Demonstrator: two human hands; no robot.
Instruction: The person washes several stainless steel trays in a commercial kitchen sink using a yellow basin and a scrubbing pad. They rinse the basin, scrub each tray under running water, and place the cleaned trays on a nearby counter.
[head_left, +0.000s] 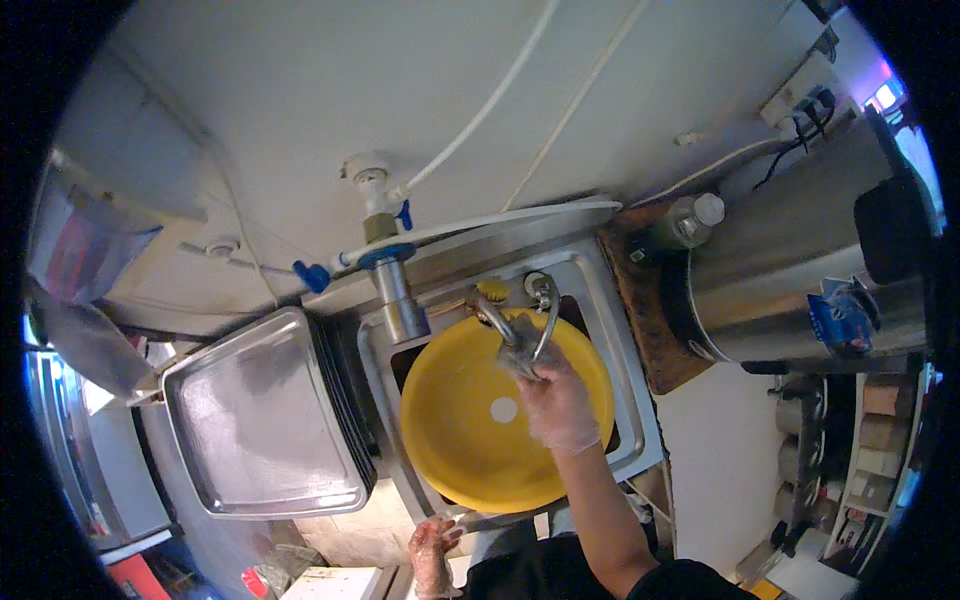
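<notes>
My right hand (559, 409), in a clear plastic glove, grips a grey wad (523, 360), possibly a steel-wool scourer. It is held at the curved metal faucet spouts (553, 319), over a large round yellow basin (457, 442). The basin rests across a stainless steel sink (637, 420) and has a pale round spot in its bottom. My left hand (433, 555), also gloved, is low by the sink's front edge with its fingers bent. Whether anything is between those fingers is unclear.
Metal trays (262, 420) stand stacked left of the sink. A metal cylinder with a blue-handled valve (401, 300) juts from the wall. Behind the basin lies a yellow scrubber (493, 289). On the right are a bottle (686, 223), a wooden board (652, 330) and a large steel vessel (780, 255).
</notes>
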